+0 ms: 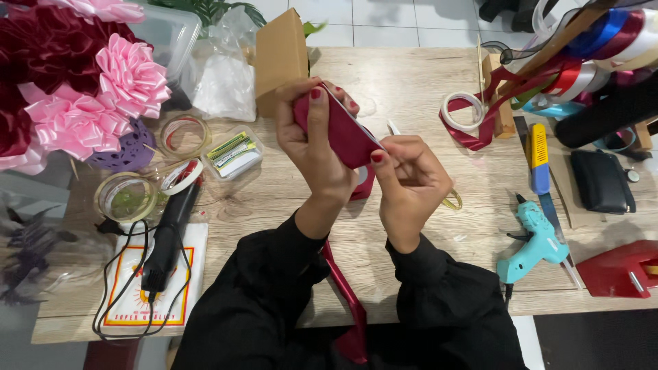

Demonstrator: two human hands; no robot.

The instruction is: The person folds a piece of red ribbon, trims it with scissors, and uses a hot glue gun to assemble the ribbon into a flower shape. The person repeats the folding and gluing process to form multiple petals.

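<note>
Ribbon [343, 133], dark red, sits folded flat between both hands: left hand [312, 147] clamps fingers and thumb around the fold, keeping it taut. Right hand [404, 181] pinches its lower edge between thumb and fingertips, the tail hanging below the wrists.

I count two hands, a left hand [312, 147] and a right hand [408, 181], and together they have a grip on one dark red ribbon [343, 133]. There are three pink ribbon flowers [130, 72] at the left side of the desk [411, 75]. Near them lie three clear tape rolls [184, 136]. I see one white tape roll [460, 109], one blue glue gun [538, 240], one black heat tool [168, 236] and one brown box [279, 58].
</note>
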